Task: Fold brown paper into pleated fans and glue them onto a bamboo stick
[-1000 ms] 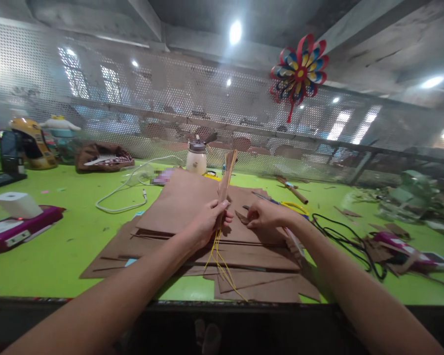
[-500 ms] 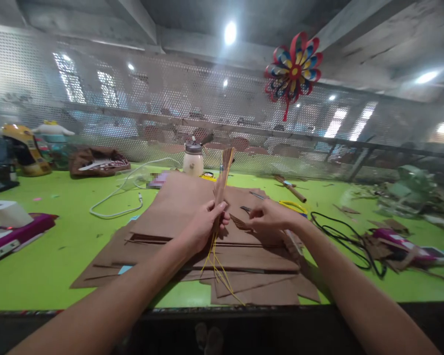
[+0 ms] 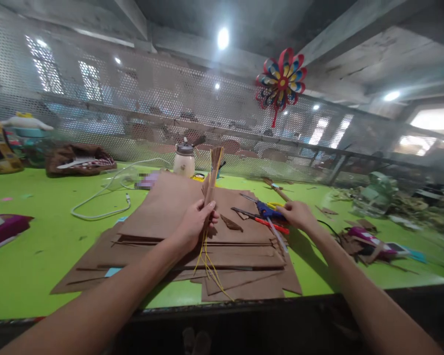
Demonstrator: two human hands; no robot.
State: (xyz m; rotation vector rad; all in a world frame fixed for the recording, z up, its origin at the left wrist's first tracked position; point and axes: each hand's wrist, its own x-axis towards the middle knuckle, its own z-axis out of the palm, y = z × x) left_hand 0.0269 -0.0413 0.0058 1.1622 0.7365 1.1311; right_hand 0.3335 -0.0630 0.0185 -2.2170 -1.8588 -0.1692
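My left hand is closed around an upright bundle of narrow brown paper strips, with thin yellow cords trailing below the fist. To the right, my right hand has its fingers closed at the yellow handle of a pair of scissors. Directly beside those fingers lies a blue glue gun with a pale stick at its back. A red-handled cutting tool rests across it. A small pleated brown paper piece lies between my hands on the stacked brown paper sheets.
On the green table are a white cable, a lidded jar, a brown bag and purple power strips. Brown scraps lie at right. A perforated screen rises behind, with a coloured paper flower hanging.
My right hand has left the pleated paper piece, moving right to the tools, which now show more fully. My left hand still holds the bundle. The whole view has shifted slightly.
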